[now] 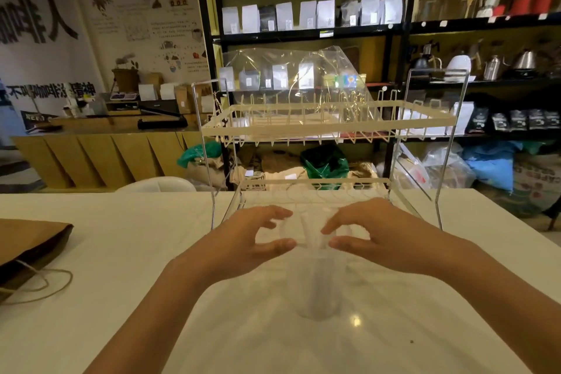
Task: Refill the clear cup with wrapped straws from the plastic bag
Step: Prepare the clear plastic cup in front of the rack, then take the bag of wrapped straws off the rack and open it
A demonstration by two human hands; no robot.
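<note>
Clear cup upright on white table; left hand and right hand grips spread around wrapped straws.

One head-worn view, looking forward and slightly down.

You see the scene from your own head height, over a white table that fills the lower half of the wide-angle frame. Your forearms enter from the bottom edge, with both hands close to the lens near the centre. Just beyond them stands a wire rack, and dark shelves cross the far background. There is no second view to compare.
</note>
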